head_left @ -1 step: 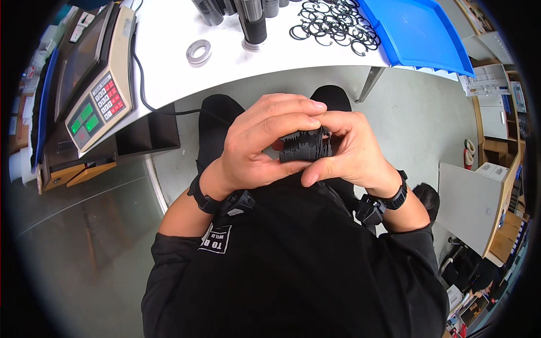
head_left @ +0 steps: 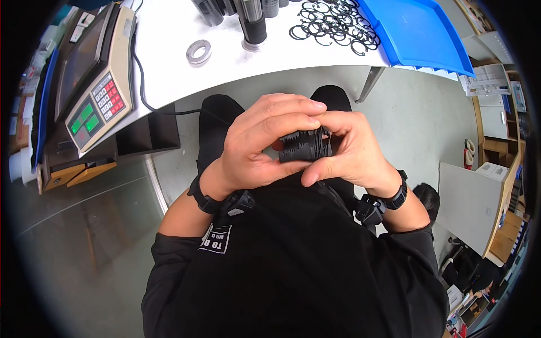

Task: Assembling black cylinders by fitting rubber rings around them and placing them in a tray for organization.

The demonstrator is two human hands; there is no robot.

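Observation:
A thick stack of black retaining rings is held over my lap, just in front of the table edge. Around its left end curl the fingers and thumb of my left hand. My right hand closes on its other end, with the thumb along the near side and the fingers over the top. The rings' edges look slightly uneven, and parts of the stack are hidden behind my fingers. On the white table beyond lies a loose pile of black retaining rings.
A blue tray sits right of the loose rings. Dark ring stacks stand at the back, one on an upright post. A grey roll or ring lies nearby. At left are a weighing scale and its black cable.

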